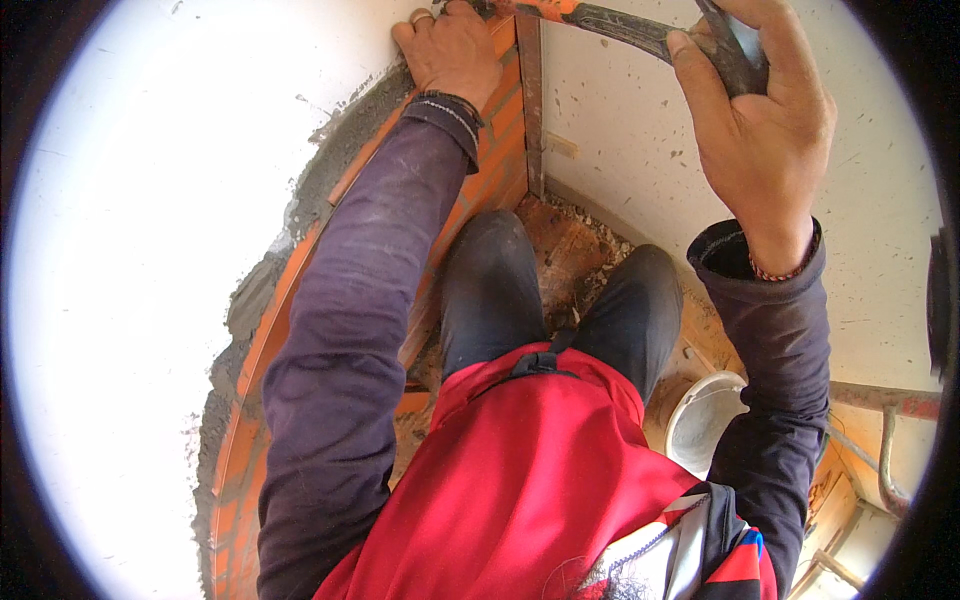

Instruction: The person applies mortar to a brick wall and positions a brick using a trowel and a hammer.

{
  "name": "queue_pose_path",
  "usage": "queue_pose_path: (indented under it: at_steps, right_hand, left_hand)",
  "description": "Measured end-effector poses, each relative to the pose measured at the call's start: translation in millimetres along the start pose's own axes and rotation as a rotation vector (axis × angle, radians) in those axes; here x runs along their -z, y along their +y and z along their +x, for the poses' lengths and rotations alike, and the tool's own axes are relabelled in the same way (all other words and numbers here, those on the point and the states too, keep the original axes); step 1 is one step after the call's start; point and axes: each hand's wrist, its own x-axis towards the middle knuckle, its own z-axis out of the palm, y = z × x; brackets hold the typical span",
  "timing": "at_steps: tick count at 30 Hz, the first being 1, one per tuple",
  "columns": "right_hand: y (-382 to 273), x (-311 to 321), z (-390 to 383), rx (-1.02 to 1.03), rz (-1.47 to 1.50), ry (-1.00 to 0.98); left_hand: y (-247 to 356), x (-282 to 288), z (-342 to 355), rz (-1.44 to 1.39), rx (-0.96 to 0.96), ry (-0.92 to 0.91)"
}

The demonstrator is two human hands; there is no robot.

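Note:
My right hand (765, 130) is closed round the black handle of a tool (625, 28) with a curved orange and black bar; it looks like a hacksaw, but the upper edge cuts it off. The bar runs left toward the corner post. My left hand (450, 58), with a ring on one finger, rests at the top of the orange brick wall (508, 105), near the bar's far end. Its fingers bend forward, and what they grip is hidden. Beside that hand, rough grey mortar (345, 130) follows the joint between the bricks and a white surface (150, 260).
A dark upright post (532, 105) stands at the corner by a mortar-splashed white wall (610, 120). Rubble (580, 225) lies on the floor ahead of my knees. A white bucket (705, 420) sits at my right, near a metal tube frame (888, 455).

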Motion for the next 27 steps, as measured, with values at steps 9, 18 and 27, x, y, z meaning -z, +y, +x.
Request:
queue_pose_path:
  at_steps: [9,18,27]
  right_hand:
    - [-8,8,-3,-0.116,-0.002,-0.051]
    - [13,75,-75,-0.557,0.057,-0.223]
    - [75,10,-227,-0.795,0.22,-0.741]
  left_hand:
    - [5,4,1,-0.04,0.034,0.049]
    - [-9,-15,0,0.043,-0.1,0.222]
    - [30,45,48,0.141,-0.456,-0.516]
